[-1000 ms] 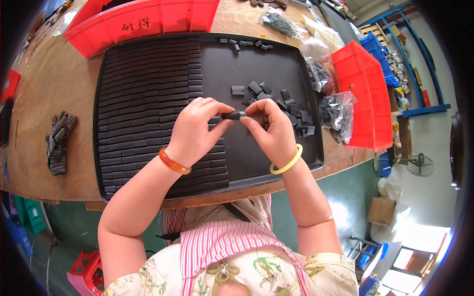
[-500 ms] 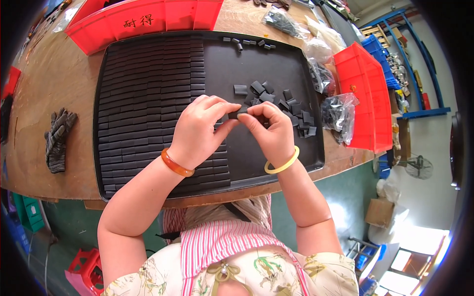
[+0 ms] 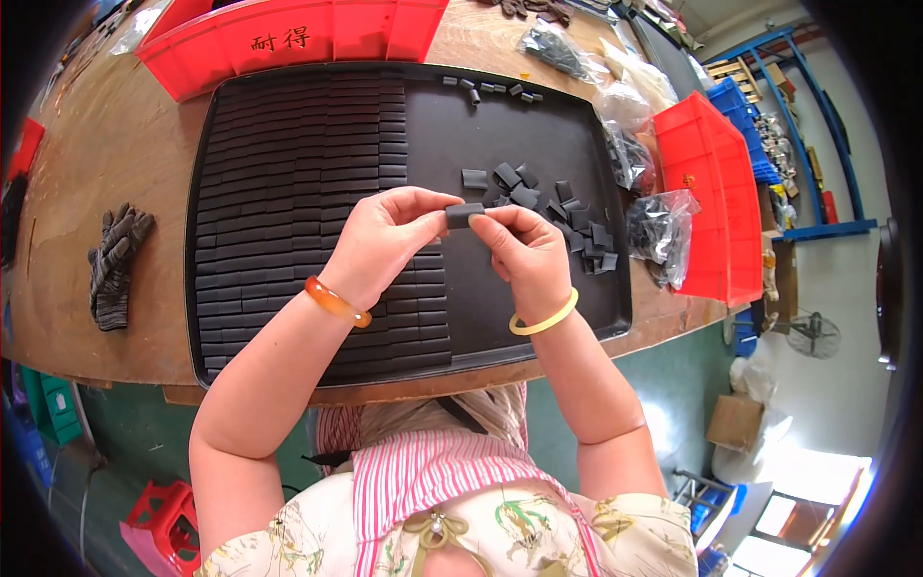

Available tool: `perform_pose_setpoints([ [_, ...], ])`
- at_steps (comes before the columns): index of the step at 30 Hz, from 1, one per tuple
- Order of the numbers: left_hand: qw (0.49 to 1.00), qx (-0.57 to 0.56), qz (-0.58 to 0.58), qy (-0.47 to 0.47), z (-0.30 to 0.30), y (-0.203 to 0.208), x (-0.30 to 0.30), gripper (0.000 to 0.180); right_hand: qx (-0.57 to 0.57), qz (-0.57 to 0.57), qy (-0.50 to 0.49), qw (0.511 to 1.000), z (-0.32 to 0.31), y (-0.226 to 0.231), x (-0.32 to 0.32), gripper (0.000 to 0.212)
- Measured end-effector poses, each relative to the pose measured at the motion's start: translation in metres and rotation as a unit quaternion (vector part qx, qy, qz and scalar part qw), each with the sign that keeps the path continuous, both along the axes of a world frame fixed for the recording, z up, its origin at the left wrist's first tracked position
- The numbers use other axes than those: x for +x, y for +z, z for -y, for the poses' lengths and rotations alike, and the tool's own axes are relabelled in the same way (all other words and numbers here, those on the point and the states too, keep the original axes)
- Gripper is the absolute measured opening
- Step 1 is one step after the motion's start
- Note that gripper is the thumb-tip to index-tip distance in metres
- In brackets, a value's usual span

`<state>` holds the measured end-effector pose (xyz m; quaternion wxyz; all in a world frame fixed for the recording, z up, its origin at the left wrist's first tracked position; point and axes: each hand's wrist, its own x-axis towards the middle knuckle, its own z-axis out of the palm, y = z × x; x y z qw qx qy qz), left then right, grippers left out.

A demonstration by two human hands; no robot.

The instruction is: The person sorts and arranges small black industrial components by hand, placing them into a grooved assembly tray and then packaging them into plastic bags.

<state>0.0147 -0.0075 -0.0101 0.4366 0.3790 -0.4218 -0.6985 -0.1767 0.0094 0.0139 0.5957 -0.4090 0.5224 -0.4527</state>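
Note:
Above the black tray, my left hand and my right hand pinch a small black rectangular piece from its two ends, between thumbs and fingertips. The piece is held level, its wide side showing. Under and beyond my left hand, similar black pieces lie edge to edge in close rows over the tray's left part. A loose heap of black pieces lies on the tray beyond and to the right of my right hand. My hands hide part of the rows and of the heap.
Several short black tubes lie near the tray's far edge. A red bin stands behind the tray, another red bin at the right. Between them are clear plastic bags of black parts. A dark glove rests on the wooden table.
My hands have drawn slightly apart and the left one turned a little, so the black piece now shows between the fingertips. Before, the fingers mostly covered it.

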Motion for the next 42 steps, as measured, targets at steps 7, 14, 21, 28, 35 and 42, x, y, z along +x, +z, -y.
perform_pose_setpoints([
  [7,0.974,-0.134,0.118,0.142,0.003,0.000,-0.004,0.026,-0.028,-0.056,-0.007,0.998,0.016,-0.011,0.008,0.019],
  [14,0.928,-0.211,0.166,0.257,0.011,0.000,0.003,0.025,-0.126,-0.363,0.075,0.920,0.034,-0.049,0.022,0.022],
  [21,0.931,-0.224,0.193,0.212,0.006,0.003,0.002,0.020,-0.133,-0.482,0.102,0.860,0.045,-0.020,0.013,0.022],
  [28,0.925,-0.241,0.208,0.210,0.003,0.005,-0.003,0.018,-0.240,-0.637,0.081,0.728,0.075,-0.037,-0.011,0.024],
  [35,0.840,-0.400,0.330,0.163,0.003,0.009,-0.006,0.030,-0.245,-0.439,0.083,0.860,0.052,-0.019,-0.009,0.019],
  [42,0.691,-0.558,0.447,0.107,-0.004,0.003,-0.012,0.038,-0.073,-0.134,0.159,0.975,0.022,-0.001,-0.009,0.014],
])
